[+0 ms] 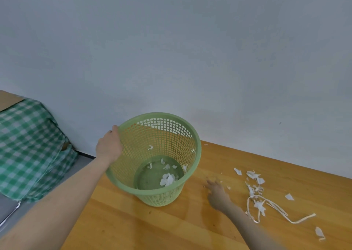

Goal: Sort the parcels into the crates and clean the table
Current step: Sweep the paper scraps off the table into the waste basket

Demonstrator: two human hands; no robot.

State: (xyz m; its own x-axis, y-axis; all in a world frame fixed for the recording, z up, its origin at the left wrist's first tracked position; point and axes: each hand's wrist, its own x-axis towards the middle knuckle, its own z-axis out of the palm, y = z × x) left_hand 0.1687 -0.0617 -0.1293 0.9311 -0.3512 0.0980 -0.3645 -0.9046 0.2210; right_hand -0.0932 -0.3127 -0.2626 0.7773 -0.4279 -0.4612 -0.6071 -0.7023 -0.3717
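Left hand (109,146) grips the rim of the green basket (198,152) at frame centre. It's light, springy mesh plastic by my reckoning, so the rim is the sensible hold. A few white bits (167,180) lie on its floor. Right hand (217,191) is flat on the wooden table (152,227), fingers stretched, holding nothing. At lower right sit torn paper scraps (254,176) and a long strip (309,216), likely feather-light and flimsy, easier swept than pinched.
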